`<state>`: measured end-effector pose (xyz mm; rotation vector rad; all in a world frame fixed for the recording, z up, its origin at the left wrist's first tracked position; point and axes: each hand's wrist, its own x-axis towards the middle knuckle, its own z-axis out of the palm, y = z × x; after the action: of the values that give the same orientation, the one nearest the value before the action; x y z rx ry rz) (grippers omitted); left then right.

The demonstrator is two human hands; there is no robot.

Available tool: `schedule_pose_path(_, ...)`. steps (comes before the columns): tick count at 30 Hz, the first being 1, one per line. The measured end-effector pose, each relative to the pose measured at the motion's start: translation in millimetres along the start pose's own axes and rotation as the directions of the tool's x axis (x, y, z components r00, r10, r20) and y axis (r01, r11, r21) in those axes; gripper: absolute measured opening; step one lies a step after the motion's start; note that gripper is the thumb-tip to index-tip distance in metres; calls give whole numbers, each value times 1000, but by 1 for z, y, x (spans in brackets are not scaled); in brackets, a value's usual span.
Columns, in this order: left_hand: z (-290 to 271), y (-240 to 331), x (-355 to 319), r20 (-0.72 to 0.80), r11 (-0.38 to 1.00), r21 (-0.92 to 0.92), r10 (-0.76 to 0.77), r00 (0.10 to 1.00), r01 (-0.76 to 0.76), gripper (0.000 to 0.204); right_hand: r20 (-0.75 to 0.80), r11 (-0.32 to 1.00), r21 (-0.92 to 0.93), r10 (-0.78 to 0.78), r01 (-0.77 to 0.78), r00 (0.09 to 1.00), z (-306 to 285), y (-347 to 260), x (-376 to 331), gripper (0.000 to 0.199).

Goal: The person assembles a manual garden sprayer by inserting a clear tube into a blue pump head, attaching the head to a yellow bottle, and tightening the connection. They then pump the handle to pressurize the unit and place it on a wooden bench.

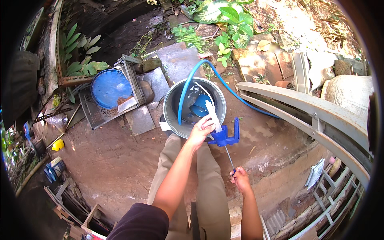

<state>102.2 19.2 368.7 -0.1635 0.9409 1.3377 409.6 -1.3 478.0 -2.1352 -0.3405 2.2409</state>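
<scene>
My left hand (202, 130) is closed around the pale translucent barrel (214, 114) of a hand pump, just over the rim of a grey bucket. The pump's blue plastic head (225, 137), with an upright handle, sits at the barrel's near end. A thin metal rod (229, 156) runs from it toward me, tilted down to the right. My right hand (241, 181) grips the small dark blue knob at the rod's end. Inside the bucket (170, 108) are water and a blue dipper (200, 106). A blue hose (218, 74) arches over the rim into it.
A blue round lid or basin (112, 86) rests on a metal rack at left. Curved metal rails (304, 96) stand to the right. Stone slabs (156, 84), plants (232, 24), a yellow object (58, 145) and a paint can (55, 167) lie around the brown ground.
</scene>
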Motion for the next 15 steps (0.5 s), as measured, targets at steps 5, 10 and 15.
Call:
schedule_pose_path(5, 35, 13, -16, 48, 998, 63, 10, 999, -13, 55, 59, 1000, 16, 22, -23, 998, -20, -7, -16, 12)
schedule_pose_path(10, 58, 23, -28, 63, 984, 179, -31, 998, 19, 46, 140, 998, 63, 12, -21, 990, -26, -12, -28, 12)
schedule_pose_path(15, 74, 23, -34, 95, 982, 187, -46, 994, 28, 44, 160, 991, 122, 37, -57, 986, -33, -13, -30, 14)
